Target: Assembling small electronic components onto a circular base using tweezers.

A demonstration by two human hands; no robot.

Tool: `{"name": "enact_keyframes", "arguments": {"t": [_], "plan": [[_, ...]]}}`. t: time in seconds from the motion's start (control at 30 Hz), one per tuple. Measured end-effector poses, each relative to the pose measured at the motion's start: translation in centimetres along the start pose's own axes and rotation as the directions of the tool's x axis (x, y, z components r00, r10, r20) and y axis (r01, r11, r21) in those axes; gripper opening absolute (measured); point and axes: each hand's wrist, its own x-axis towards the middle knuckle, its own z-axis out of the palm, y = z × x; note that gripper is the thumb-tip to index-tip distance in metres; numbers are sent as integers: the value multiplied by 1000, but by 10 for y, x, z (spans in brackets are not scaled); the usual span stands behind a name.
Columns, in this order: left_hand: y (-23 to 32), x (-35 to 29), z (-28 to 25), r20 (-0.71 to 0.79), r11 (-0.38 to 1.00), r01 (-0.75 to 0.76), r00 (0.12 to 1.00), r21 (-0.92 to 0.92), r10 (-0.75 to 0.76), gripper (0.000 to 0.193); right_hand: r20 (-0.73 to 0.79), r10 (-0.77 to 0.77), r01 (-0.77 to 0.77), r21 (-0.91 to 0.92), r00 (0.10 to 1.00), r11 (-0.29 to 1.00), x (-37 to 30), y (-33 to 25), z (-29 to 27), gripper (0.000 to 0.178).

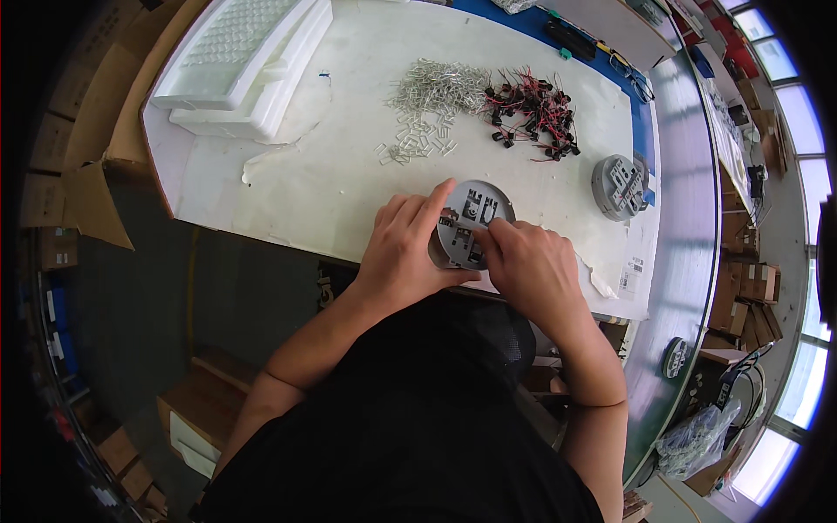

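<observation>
A round grey plastic housing (493, 192) with dark fittings in its recesses is held at the table's near edge. My left hand (401, 246) is wrapped round its left side, thumb below and fingers along the rim. Over the housing's right part, my right hand (536, 264) has its thumb and fingertips closed against the inside; whatever they pinch is hidden. Beyond the hands lies a heap of small U-shaped metal clips (436, 91), some scattered nearer to me. Beside it, a pile of small black parts with red wires (534, 113) spreads to the right.
More grey round housings (619, 187) stand at the table's right side. White foam trays (231, 78) are stacked at the far left, near an open cardboard box (100, 205). On the green belt (693, 261) to the right sits another round part (676, 357). Glasses (641, 85) lie at the back.
</observation>
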Motion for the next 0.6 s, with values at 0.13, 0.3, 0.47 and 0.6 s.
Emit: {"name": "enact_keyframes", "arguments": {"t": [0.13, 0.3, 0.47, 0.6], "plan": [[1, -1, 4, -29, 1000, 14, 999, 17, -14, 114, -39, 13, -16, -58, 999, 998, -3, -9, 6, 36], [3, -4, 13, -73, 995, 38, 997, 93, -31, 116, -105, 21, -36, -138, 994, 990, -10, -18, 12, 34], [1, -4, 6, -37, 999, 1, 999, 38, 1, 116, -59, -131, 124, -106, 990, 987, 3, 4, 3, 30], [1, -2, 1, 9, 999, 10, 1000, -31, -10, 115, 0, -231, 231, -26, 973, 973, 16, 19, -2, 27]]}}
